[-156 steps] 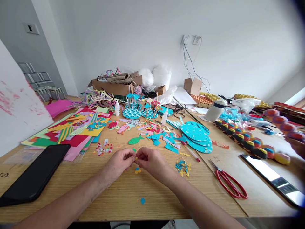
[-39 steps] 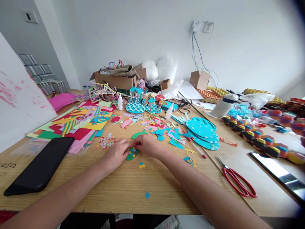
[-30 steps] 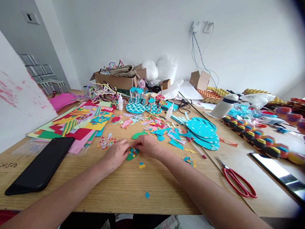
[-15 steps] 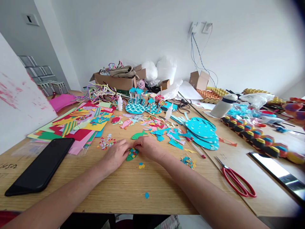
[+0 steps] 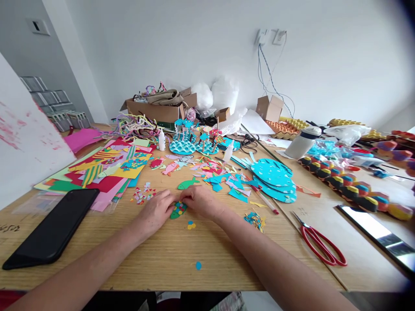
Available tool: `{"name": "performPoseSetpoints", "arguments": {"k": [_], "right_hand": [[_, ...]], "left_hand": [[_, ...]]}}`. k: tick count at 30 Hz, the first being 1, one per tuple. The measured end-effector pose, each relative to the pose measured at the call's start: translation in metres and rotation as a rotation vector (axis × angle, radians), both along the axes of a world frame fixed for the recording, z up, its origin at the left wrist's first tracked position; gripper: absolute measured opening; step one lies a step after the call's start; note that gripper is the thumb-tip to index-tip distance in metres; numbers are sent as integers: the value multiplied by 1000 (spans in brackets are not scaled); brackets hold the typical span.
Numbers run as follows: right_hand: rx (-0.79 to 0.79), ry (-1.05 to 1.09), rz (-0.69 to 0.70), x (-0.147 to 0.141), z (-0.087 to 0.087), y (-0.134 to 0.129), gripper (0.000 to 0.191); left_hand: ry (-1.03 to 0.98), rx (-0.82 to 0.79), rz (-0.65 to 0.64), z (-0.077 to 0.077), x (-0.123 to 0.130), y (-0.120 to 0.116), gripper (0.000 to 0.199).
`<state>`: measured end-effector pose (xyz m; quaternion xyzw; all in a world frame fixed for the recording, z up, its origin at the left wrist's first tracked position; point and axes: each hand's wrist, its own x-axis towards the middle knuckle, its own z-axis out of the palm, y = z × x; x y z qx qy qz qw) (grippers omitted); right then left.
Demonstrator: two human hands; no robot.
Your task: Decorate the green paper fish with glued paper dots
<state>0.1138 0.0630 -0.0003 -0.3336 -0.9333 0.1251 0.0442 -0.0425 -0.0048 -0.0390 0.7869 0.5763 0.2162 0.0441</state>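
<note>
A green paper fish [image 5: 178, 211] with red, yellow and blue dots lies flat on the table between my hands. My left hand [image 5: 159, 209] has its fingers curled together against the fish's left edge. From the right, my right hand [image 5: 200, 200] pinches at the fish's upper end; its fingertips hide whatever is between them. Just beyond is a plain green paper fish [image 5: 188, 183]. Small blue and yellow paper dots [image 5: 191, 225] lie nearer to me, and a single blue dot [image 5: 199, 265] sits by the front edge.
Red-handled scissors [image 5: 319, 244] and a wooden stick lie to the right, beside blue paper ovals [image 5: 271, 172]. At left are a black phone [image 5: 53, 226] and stacked coloured paper [image 5: 106, 183]. Glue bottles [image 5: 162, 140], scraps [image 5: 223, 181] and a white bottle [image 5: 302, 143] stand or lie farther back.
The whole view has shifted slightly to the right. Both hands keep nearly the same place and pose at the dotted fish.
</note>
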Motion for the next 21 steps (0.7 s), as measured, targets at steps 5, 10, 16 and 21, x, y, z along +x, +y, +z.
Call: {"name": "performPoseSetpoints", "arguments": {"k": [5, 10, 16, 21], "right_hand": [[5, -1, -8, 1, 0, 0, 27], [-9, 15, -7, 4, -1, 1, 27], [31, -8, 23, 3, 1, -5, 27], [23, 6, 14, 6, 2, -2, 29]], "left_hand": [[-8, -1, 2, 1, 1, -1, 19], [-23, 2, 13, 0, 0, -1, 18], [-44, 4, 20, -1, 0, -1, 18], [-64, 12, 12, -1, -1, -1, 18]]}}
